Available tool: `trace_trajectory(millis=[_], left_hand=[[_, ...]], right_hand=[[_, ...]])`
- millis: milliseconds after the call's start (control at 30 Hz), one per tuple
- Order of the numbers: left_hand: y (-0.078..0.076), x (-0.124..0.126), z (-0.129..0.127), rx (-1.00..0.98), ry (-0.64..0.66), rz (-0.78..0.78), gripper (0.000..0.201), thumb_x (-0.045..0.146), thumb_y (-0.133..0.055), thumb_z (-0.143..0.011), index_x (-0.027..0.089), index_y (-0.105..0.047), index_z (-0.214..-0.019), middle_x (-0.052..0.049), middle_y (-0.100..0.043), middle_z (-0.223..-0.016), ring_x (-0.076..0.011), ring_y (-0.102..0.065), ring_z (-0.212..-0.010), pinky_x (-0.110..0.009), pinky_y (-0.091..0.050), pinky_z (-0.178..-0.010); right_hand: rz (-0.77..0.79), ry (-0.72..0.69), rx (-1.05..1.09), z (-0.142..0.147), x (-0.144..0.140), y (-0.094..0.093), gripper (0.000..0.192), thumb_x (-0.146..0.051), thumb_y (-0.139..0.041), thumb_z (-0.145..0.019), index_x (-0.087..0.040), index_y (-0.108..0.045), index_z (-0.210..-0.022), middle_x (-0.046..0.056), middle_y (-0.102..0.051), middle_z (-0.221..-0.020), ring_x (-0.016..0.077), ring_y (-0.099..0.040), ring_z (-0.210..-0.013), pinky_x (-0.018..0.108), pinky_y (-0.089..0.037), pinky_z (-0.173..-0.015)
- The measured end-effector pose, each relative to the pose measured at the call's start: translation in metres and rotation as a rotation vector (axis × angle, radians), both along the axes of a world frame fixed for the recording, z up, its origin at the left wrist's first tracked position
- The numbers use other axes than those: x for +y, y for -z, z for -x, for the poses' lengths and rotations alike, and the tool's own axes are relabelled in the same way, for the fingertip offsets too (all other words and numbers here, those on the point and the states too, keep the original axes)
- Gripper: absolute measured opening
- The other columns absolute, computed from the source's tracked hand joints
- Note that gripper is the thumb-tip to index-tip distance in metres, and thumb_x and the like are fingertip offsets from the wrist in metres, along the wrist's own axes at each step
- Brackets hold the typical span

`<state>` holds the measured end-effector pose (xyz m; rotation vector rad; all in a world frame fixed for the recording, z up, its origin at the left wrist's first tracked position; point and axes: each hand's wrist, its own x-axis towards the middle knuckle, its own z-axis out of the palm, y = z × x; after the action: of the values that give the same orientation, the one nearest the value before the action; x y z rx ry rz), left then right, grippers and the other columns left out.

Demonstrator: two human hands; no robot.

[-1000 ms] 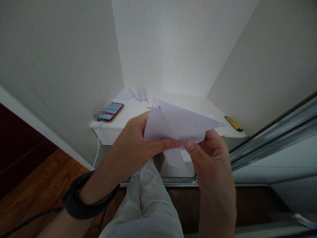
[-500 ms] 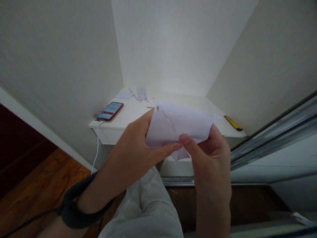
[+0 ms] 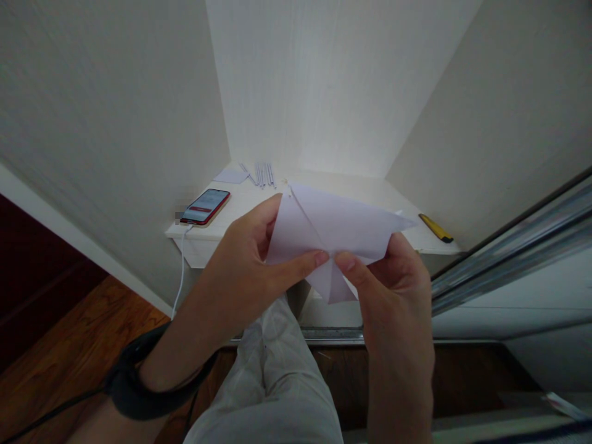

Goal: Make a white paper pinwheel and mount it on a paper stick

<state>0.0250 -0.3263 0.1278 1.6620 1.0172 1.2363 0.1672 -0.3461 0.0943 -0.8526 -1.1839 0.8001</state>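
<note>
A folded sheet of white paper (image 3: 342, 219) is held in the air in front of the shelf, with a crease slanting down from its upper left corner. My left hand (image 3: 259, 253) grips its left side, thumb pressed on the front near the lower middle. From the right, my right hand (image 3: 393, 283) pinches the paper, its thumb tip close beside the left thumb. Below the thumbs a pointed flap (image 3: 333, 287) hangs down. The fingers behind the sheet are mostly hidden.
On the white shelf (image 3: 240, 203) lie a phone (image 3: 206, 206) with a white cable (image 3: 181, 271), several thin white rolled sticks (image 3: 264, 175), a flat piece of paper (image 3: 230, 176) and a yellow utility knife (image 3: 435, 228). Metal rails (image 3: 518, 246) run along the right.
My left thumb has shifted slightly left and up along the paper. The sheet has tilted a little, and more of the lower flap shows beneath the thumbs.
</note>
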Motion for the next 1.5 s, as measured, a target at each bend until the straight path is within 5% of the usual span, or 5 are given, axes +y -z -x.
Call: trace_trajectory(millis=[467,1133,1500], left_hand=[[0.003,0.001,0.0,-0.071,0.042,-0.03,0.032,0.018,-0.071,-0.069,0.022,-0.062,-0.099,0.001,-0.067,-0.092,-0.015,-0.063,-0.078,-0.021,-0.051,-0.062],[0.004,0.003,-0.003,-0.136,0.034,-0.038,0.036,0.019,-0.072,-0.066,0.018,-0.064,-0.101,-0.003,-0.066,-0.092,-0.0253,-0.064,-0.088,-0.033,-0.053,-0.071],[0.027,0.009,-0.011,-0.157,0.006,0.004,0.044,0.019,-0.07,-0.068,0.018,-0.06,-0.111,-0.004,-0.066,-0.106,-0.0208,-0.063,-0.093,-0.031,-0.054,-0.076]], right_hand=[[-0.017,-0.008,-0.015,-0.003,0.003,0.004,0.043,-0.025,-0.066,-0.075,-0.03,-0.056,-0.117,0.002,-0.064,-0.116,0.0216,-0.061,-0.104,0.036,-0.054,-0.087],[-0.051,0.071,-0.06,-0.001,0.003,0.004,0.042,-0.024,-0.063,-0.076,-0.03,-0.055,-0.116,0.003,-0.063,-0.114,0.0221,-0.062,-0.101,0.037,-0.055,-0.085],[0.055,0.008,-0.043,-0.003,0.008,0.017,0.033,-0.026,-0.065,-0.074,-0.028,-0.057,-0.106,0.001,-0.066,-0.105,0.0192,-0.063,-0.096,0.034,-0.055,-0.082]])
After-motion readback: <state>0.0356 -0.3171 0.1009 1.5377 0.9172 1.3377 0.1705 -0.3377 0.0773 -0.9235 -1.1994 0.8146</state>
